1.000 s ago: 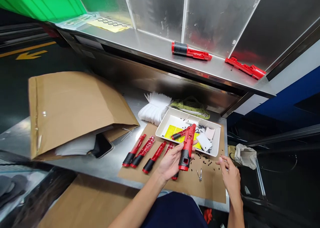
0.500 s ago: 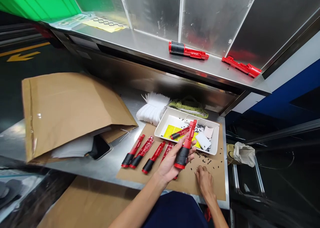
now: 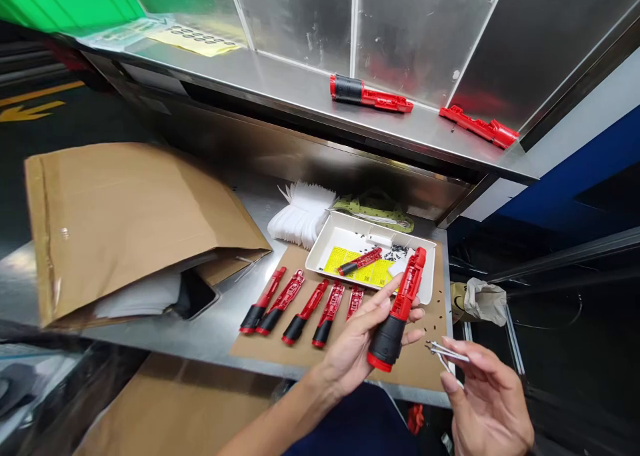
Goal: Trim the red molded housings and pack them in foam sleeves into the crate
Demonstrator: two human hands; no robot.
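My left hand (image 3: 357, 339) is closed around a red and black plastic housing (image 3: 400, 306), its ribbed inner side facing up over the workbench. To the right, my right hand (image 3: 487, 389) pinches white-and-silver tweezers (image 3: 447, 353) between thumb and fingers. The tips point left towards the housing, apart from it; a tiny dark bit seems to be at them. Left of my left hand, several similar housings (image 3: 327, 314) lie in a row on brown cardboard (image 3: 305, 349). Behind the held housing stands a white tray (image 3: 320, 239) with another red part (image 3: 360, 261) and small black pieces (image 3: 397, 251).
A large brown paper bag (image 3: 140, 209) lies open at the left. White sheets (image 3: 303, 213) and a green patterned pouch (image 3: 375, 209) sit behind the tray. Two more red parts (image 3: 373, 95) rest on the metal shelf (image 3: 280, 83). A bag-lined bin (image 3: 483, 303) stands right of the bench.
My right hand has risen from the cardboard and moved right, now with tweezers in it. My left hand has brought the housing slightly right and lower, turning its inner side up.
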